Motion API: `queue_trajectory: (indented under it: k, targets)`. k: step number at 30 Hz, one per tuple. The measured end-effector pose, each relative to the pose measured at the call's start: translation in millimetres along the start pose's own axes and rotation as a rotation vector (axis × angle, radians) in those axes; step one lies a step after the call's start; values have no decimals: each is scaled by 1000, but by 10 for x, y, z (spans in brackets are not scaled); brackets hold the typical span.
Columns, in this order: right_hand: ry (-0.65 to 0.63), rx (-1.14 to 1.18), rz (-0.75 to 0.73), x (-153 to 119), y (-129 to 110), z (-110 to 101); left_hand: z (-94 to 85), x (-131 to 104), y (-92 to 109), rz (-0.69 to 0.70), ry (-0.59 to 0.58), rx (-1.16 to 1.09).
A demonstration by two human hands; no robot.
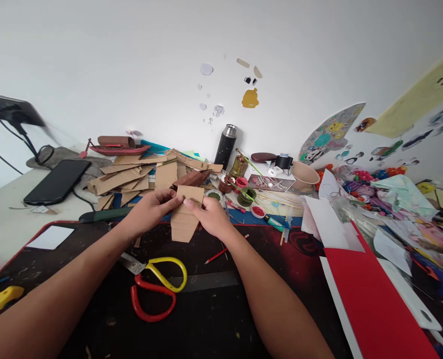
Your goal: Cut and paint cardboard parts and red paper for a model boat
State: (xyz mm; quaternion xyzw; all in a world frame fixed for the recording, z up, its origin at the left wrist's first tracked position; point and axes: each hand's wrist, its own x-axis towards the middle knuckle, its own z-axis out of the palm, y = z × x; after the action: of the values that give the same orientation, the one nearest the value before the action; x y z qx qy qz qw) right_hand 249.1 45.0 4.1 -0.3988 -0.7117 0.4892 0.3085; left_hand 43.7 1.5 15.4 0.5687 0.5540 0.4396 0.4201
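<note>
Between my two hands is a small cut piece of cardboard (184, 228), held up above the dark mat. My left hand (157, 205) pinches its left edge between thumb and fingers. My right hand (211, 213) grips it from the right, the thumb lying across its face and the fingers hidden behind. Below my hands lie scissors (166, 275) with one yellow and one red handle loop. To their right rests a red pencil (221, 254). A heap of cardboard scraps (126, 174) is behind my left hand.
Open paint jars (247, 196) stand beyond my right hand, near a black thermos (226, 145). A phone (59, 182) and a red model boat (118, 146) are at the left. Red card (371, 299) and craft clutter fill the right. A yellow-handled tool (2, 299) lies lower left.
</note>
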Motion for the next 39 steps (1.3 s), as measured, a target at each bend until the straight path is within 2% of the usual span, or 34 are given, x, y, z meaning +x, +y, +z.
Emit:
queue_trajectory:
  k: [9,14,21,28,34,37,39]
  targets:
    - [-85,218,100,36,14,25,-20,-9,54,-21,85,-65]
    - [-121,222,137,22,-25,20,0,-16,96,-21,107,-68]
    - [-138,254,160,6,-31,25,-20,-21,31,-17,103,-65]
    - [-113,321,133,32,9,48,-4,-14,25,-41,127,-133]
    - [-104,356,92,45,35,45,-16,-10,64,-41,231,-214]
    - [-108,343,86,42,46,39,-40,-6,34,-50,221,-213]
    - [-99,317,80,38,48,34,-52,1,-7,-61,175,-238]
